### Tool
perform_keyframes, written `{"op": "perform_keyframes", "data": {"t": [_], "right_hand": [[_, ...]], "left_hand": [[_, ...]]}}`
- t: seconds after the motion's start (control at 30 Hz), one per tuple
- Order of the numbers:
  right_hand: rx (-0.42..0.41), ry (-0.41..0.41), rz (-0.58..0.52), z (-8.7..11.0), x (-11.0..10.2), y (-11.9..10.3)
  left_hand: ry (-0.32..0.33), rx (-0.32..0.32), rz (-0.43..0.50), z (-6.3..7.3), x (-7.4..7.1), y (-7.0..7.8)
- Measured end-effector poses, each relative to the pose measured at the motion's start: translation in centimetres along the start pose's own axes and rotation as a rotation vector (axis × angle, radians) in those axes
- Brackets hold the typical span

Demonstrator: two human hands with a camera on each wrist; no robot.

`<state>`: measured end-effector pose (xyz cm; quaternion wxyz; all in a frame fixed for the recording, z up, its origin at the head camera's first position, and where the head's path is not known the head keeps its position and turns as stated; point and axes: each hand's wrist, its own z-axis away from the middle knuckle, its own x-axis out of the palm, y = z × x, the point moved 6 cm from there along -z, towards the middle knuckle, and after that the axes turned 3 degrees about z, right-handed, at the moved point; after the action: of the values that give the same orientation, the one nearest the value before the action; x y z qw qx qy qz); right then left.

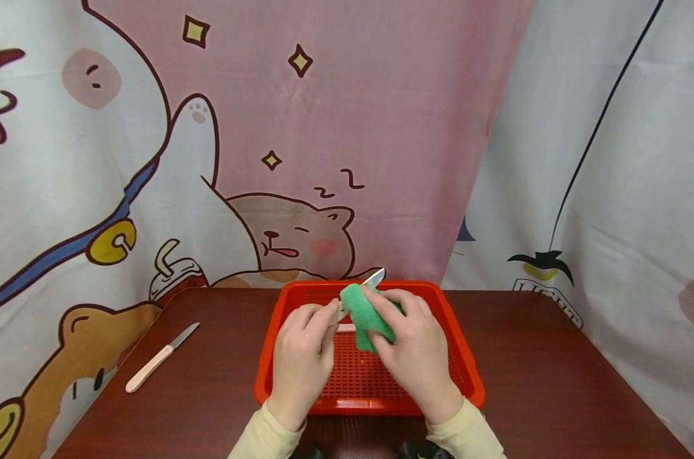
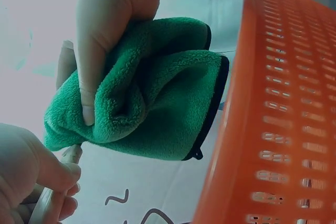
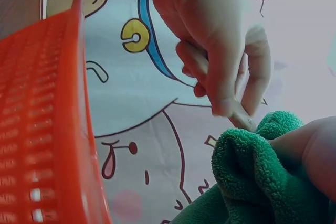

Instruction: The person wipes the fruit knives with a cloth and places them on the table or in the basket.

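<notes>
Above the red basket (image 1: pixel 365 404), my left hand (image 1: pixel 303 357) grips a knife by its pale handle (image 2: pixel 48 204). The knife's blade (image 1: pixel 374 278) sticks out past a green cloth (image 1: pixel 367 316), pointing up and away to the right. My right hand (image 1: pixel 414 344) pinches that cloth round the blade close to the handle, so the middle of the blade is hidden. In the left wrist view the cloth hangs in folds with a black edge. Below the hands, a pale strip (image 1: pixel 346 327) shows in the basket, partly covered; its kind cannot be told.
A second knife (image 1: pixel 162 358) with a pale handle lies on the dark brown table (image 1: pixel 553 376) left of the basket, its blade pointing away. Behind the table hangs a curtain (image 1: pixel 381 127) printed with cartoon animals.
</notes>
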<state>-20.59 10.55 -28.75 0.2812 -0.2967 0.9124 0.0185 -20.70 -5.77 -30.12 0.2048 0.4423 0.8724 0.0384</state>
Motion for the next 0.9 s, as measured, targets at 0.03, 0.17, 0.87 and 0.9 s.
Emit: {"op": "perform_keyframes", "data": {"t": [0.03,0.17,0.87,0.9], "right_hand": [[0.008,-0.002,0.004,0.0,-0.1,0.2],[0.04,0.004,0.019,-0.2,-0.6,1.0],[0.151,0.05,0.047,-0.5,-2.4,4.1],[0.158,0.049,0.047,-0.5,-2.5,4.2]], "left_hand": [[-0.001,0.001,0.001,0.0,0.0,0.0],[-0.009,-0.003,-0.002,0.0,0.1,0.1],[-0.036,-0.02,0.026,0.1,0.3,0.2],[-0.037,-0.021,0.029,0.1,0.3,0.1]]}}
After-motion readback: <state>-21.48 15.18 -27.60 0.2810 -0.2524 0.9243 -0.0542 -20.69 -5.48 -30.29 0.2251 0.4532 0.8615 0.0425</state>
